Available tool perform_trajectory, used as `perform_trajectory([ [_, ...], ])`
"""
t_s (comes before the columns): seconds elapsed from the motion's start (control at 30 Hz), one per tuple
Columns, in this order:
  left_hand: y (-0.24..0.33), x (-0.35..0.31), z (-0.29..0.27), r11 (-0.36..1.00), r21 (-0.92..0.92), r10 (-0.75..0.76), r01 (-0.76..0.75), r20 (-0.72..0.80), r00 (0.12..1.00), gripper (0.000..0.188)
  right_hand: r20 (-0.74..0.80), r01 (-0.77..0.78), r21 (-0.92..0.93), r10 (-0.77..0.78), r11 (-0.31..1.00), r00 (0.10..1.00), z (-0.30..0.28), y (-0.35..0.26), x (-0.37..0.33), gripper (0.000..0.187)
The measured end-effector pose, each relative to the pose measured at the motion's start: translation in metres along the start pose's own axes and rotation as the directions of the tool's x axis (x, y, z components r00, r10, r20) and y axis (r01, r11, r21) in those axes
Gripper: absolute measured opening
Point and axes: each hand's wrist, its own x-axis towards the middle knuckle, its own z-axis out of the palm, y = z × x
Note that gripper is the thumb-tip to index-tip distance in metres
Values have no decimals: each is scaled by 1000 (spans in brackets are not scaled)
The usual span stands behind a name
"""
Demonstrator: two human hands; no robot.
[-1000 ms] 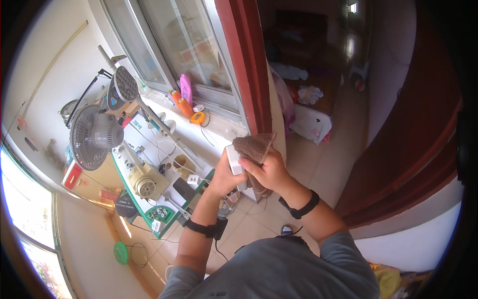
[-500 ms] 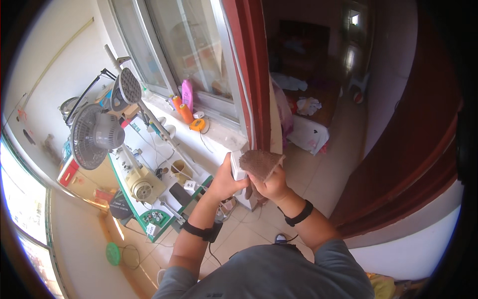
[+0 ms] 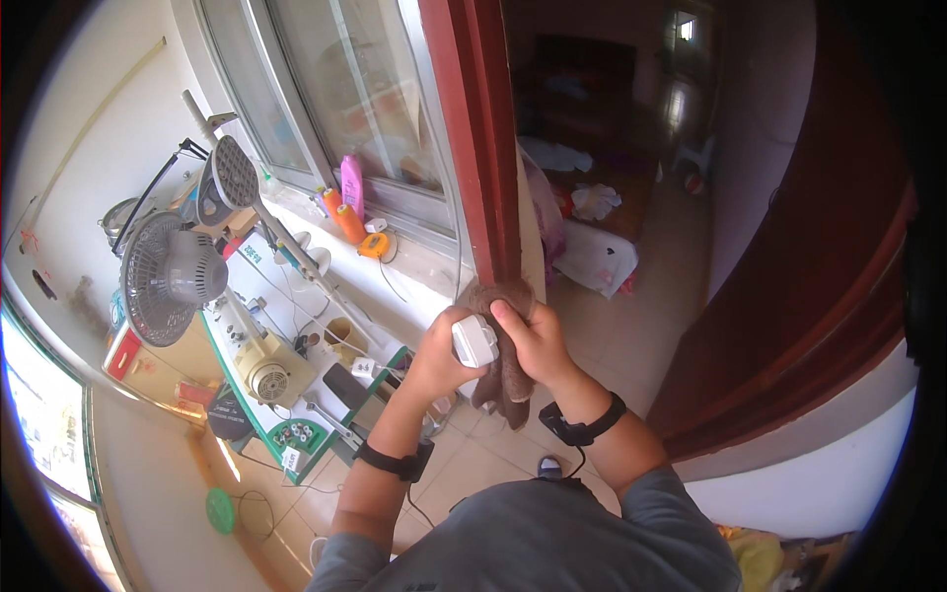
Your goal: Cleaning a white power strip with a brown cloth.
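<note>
In front of my body, my left hand (image 3: pixel 440 357) is closed around a small white box-shaped object (image 3: pixel 475 341) with rounded edges; its exact kind I cannot make out. Against the right side of that object, my right hand (image 3: pixel 539 345) grips a brown cloth (image 3: pixel 513 377), thumb on top. The cloth bunches up above the fingers, and its loose folds hang down between the two hands. My right fingers are partly hidden behind it. Each wrist wears a black band with a cable.
To the left stands a sewing machine (image 3: pixel 271 370) on a green-edged table (image 3: pixel 340 429), with a grey fan (image 3: pixel 173 271) over it. Orange thread cones (image 3: pixel 348 225), a pink bottle (image 3: pixel 352 183) and a yellow tape measure (image 3: pixel 374 246) line the windowsill. A dark red door frame (image 3: pixel 483 148) rises ahead.
My right hand has turned, thumb now upward, and the cloth has gone from a raised flap to a hanging bunch. The white object has tilted in my left hand.
</note>
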Motion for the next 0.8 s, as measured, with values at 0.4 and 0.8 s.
perform_trajectory([
  [0.4,-2,2,-2,969,179,187,-172,-71,980,63,38,-98,59,95,994,995,-15,-9,-3,28],
  [0.8,-8,2,-5,891,343,368,-297,-165,915,61,301,210,-277,-123,938,946,-8,-14,-7,25],
])
